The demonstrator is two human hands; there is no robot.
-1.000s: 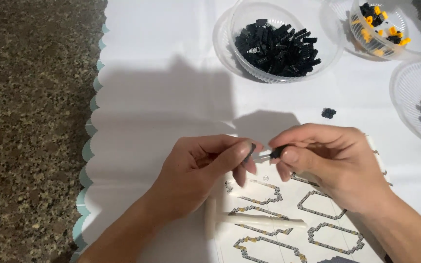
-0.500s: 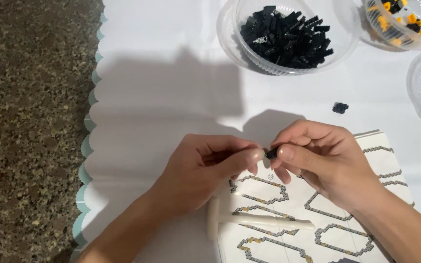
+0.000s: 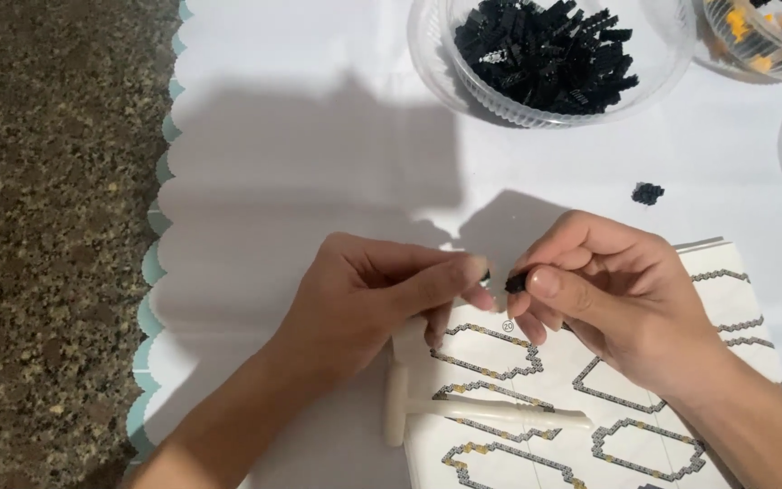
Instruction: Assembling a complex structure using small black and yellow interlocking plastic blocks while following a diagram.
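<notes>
White-covered surface (image 3: 319, 136), speckled stone at its left. Clear bowl (image 3: 653, 81) of small black pieces up top, instruction sheet (image 3: 744, 299) with grey outline diagrams under my hands, white T-shaped tool (image 3: 472, 412) lying across it. My right hand (image 3: 608, 299), fingers pinched on a tiny black piece (image 3: 516, 282). My left hand (image 3: 382, 299) just beside it, fingers together; what they hold, can't tell. One loose black piece (image 3: 647, 193) farther up, well apart.
</notes>
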